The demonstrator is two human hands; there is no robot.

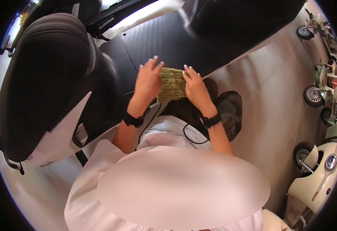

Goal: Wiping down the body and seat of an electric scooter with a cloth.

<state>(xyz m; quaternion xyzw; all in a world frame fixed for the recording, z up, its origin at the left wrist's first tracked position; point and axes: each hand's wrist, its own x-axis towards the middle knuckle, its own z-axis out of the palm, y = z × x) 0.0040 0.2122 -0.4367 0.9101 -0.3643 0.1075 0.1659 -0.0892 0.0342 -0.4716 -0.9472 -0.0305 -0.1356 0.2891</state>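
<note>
A ribbed olive-green cloth [172,83] is spread between my two hands, in front of my lap. My left hand [148,79] is at the cloth's left edge, its fingertips reaching past the top corner and slightly blurred. At the right edge, my right hand [195,86] grips the cloth with bent fingers. Both thumbs are mostly hidden. Behind the cloth lies the black ribbed floorboard [148,37] of a vehicle. To the left of my hands rises its padded black seat [50,72], above a light side panel [61,135].
My dark shoes [229,112] stand on the pale floor [266,95] beside the floorboard's edge. Thin black cords [195,142] hang near my lap and wrists. Along the right side are several parked scooters, including a cream one [318,176] close by.
</note>
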